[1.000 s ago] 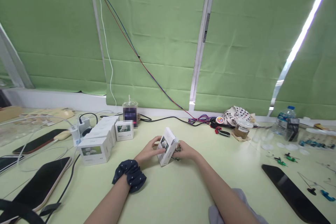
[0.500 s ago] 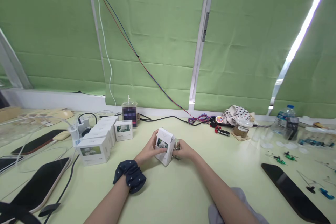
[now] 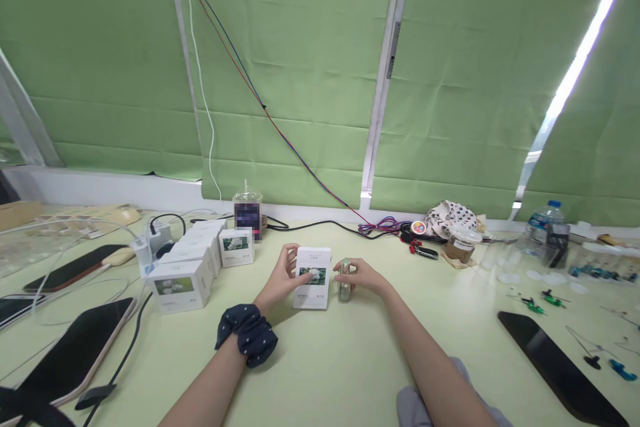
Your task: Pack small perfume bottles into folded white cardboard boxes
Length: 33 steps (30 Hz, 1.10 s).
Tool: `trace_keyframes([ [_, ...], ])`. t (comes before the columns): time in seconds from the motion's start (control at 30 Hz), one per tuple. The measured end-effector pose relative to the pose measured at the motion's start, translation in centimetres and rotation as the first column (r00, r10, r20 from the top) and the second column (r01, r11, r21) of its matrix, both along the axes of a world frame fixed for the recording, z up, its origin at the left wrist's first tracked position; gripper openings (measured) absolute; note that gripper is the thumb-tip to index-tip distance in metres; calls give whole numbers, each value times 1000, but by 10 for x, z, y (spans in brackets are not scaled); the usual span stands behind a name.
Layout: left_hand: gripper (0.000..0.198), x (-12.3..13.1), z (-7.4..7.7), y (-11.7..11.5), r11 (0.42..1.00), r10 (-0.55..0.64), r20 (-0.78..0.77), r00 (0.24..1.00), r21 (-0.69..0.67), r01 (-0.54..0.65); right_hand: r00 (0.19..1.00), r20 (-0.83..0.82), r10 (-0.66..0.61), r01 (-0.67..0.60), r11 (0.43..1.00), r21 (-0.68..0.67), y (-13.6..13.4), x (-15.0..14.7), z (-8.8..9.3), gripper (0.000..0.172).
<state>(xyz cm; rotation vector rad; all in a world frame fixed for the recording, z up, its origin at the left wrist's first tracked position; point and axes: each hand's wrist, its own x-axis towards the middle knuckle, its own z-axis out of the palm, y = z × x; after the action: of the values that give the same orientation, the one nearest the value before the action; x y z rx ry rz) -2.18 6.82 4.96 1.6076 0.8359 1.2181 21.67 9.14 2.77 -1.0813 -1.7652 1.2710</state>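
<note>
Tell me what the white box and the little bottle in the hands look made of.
White box: likely matte printed cardboard, with sharp folded edges and a flower picture on its front. Little bottle: probably clear glass, see-through with bright glints; clear plastic can't be excluded.

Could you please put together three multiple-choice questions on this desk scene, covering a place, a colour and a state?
1. Where is the small glass bottle? A left of the white box B right of the white box C on top of it
2. What colour is the scrunchie? A red B yellow C dark blue
3. How is the white box posed? A upright B lying flat C crushed

B: the right hand holds it beside the box.
C: dark blue, dotted, on the left wrist.
A: the left hand holds it standing on the table.
</note>
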Motion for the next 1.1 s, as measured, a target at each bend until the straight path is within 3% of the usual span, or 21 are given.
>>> trace_keyframes([
  [0.17, 52, 2, 2, 0, 998, 59, 18, 998, 19, -60, 983, -132, 125, -138, 985, -99, 1, 19, 0, 52],
  [0.27, 52, 0, 3, 1, 996, 73, -63, 995, 60, -70, 997, -29, 70, -71, 997, -32, 9, 24, -4, 49],
  [0.4, 46, -3, 3, 0, 986, 87, -176, 981, 156, -59, 988, 150, -23, -3, 985, 173, 16, 24, -6, 42],
  [0.5, 38, -3, 2, -2, 963, 139, -255, 957, 258, -72, 987, 141, 72, -105, 965, 242, 15, 21, -4, 38],
  [0.63, 23, -4, -4, -4, 889, 316, -331, 889, 430, -156, 984, 99, 147, -165, 962, 216, 13, 16, -2, 37],
  [0.77, 21, -5, -9, -5, 824, 393, -385, 835, 551, -133, 989, 143, 44, -79, 965, 249, 14, 14, -4, 30],
  [0.93, 21, -3, -13, -10, 795, 365, -428, 827, 605, -38, 989, 96, -108, 76, 953, 293, 16, 13, 1, 24],
  [1.03, 22, 0, -18, -12, 796, 363, -417, 834, 604, -44, 960, -98, -262, 280, 907, 316, 17, 13, 11, 31],
  [1.1, 23, 2, -21, -12, 797, 353, -414, 839, 603, -38, 890, -318, -328, 421, 859, 293, 15, 13, 22, 36],
])
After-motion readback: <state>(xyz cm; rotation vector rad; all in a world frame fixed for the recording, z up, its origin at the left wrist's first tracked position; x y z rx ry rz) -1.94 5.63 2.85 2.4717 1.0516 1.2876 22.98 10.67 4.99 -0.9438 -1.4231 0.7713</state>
